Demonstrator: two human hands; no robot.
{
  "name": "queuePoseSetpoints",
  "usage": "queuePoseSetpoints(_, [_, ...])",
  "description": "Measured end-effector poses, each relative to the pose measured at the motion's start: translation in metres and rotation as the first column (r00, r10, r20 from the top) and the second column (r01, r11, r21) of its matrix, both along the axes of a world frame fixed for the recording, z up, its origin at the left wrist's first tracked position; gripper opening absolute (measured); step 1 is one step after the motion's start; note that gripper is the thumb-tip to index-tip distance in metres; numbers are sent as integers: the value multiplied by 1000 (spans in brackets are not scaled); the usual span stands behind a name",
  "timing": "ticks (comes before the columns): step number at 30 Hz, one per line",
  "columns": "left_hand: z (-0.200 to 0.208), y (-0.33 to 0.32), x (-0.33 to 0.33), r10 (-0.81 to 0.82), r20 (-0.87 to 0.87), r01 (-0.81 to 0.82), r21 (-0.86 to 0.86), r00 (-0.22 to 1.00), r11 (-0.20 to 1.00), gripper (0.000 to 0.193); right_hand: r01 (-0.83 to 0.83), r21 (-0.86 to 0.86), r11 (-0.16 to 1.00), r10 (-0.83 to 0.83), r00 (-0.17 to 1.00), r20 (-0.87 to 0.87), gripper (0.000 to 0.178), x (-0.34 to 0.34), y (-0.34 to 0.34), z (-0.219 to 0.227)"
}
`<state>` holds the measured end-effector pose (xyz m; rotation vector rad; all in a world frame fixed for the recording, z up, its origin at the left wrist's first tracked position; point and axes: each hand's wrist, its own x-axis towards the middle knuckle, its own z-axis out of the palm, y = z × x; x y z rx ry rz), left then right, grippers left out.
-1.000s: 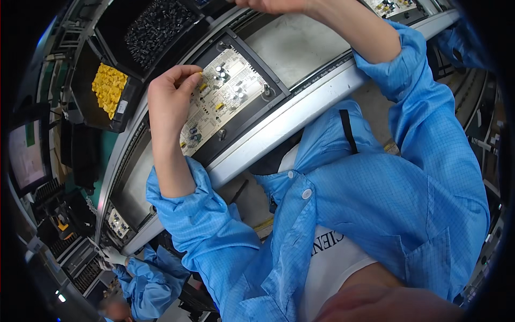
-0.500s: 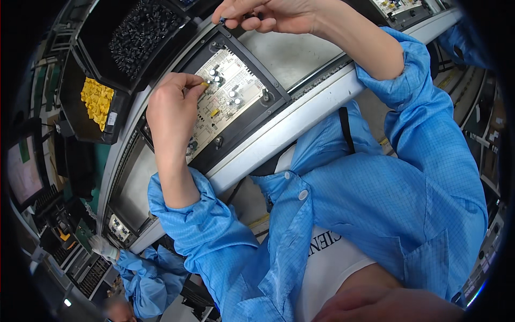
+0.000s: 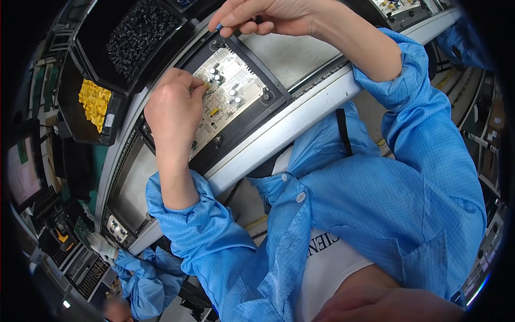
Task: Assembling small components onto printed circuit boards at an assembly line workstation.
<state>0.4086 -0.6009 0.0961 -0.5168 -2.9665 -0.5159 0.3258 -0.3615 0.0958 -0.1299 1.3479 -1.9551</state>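
- The left hand point(image 3: 173, 110) is curled into a loose fist, its thumb and forefinger pinched narrow on a small yellow part point(image 3: 205, 84) that they press against the circuit board point(image 3: 228, 94); the tight pinch suits a piece this small and lets the fingertips steer it to one spot.
- The right hand point(image 3: 263, 16) hovers at twelve o'clock of the board, fingers closed on a small blue component point(image 3: 218, 27) held tip-down over the board's upper corner, so it sits ready just above the surface without touching it.
- The circuit board, pale with silver capacitors, lies flat in a black carrier frame point(image 3: 252, 115) that holds it steady at a tilt across the conveyor rail point(image 3: 300, 121), right under both hands.
- At ten o'clock of the left hand a black bin of yellow parts point(image 3: 95, 102) stands within easy reach; at eleven o'clock a larger bin of black parts point(image 3: 137, 35) sits beside it.
- Both forearms wear blue smock sleeves point(image 3: 188, 225), likely to keep the work clean.
- At seven o'clock, well apart, a co-worker's gloved hand point(image 3: 99, 246) works at the same line.
- At one o'clock another board point(image 3: 399, 6) rests farther along the rail.
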Motion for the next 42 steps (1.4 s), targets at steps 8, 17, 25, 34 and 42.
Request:
queuePoseSetpoints(8, [-2,-3,3,-106,-11,106,60,994,993,6,-16,256,966,77,970,-230,19,10,-7,7])
queuePoseSetpoints(17, [-4,-4,0,-63,27,61,50,998,997,10,-11,365,931,106,965,-241,19,11,-13,4])
queuePoseSetpoints(25, [-4,-41,-6,-86,432,-377,855,898,356,23,102,470,877,197,816,-544,14,16,-16,-12])
queuePoseSetpoints(34, [4,-51,1,-315,431,-442,896,846,41,28,473,733,489,592,438,-677,14,44,-40,10])
queuePoseSetpoints(42, [6,-45,6,-143,483,-443,864,864,240,30,421,698,579,558,420,-716,13,43,-39,12])
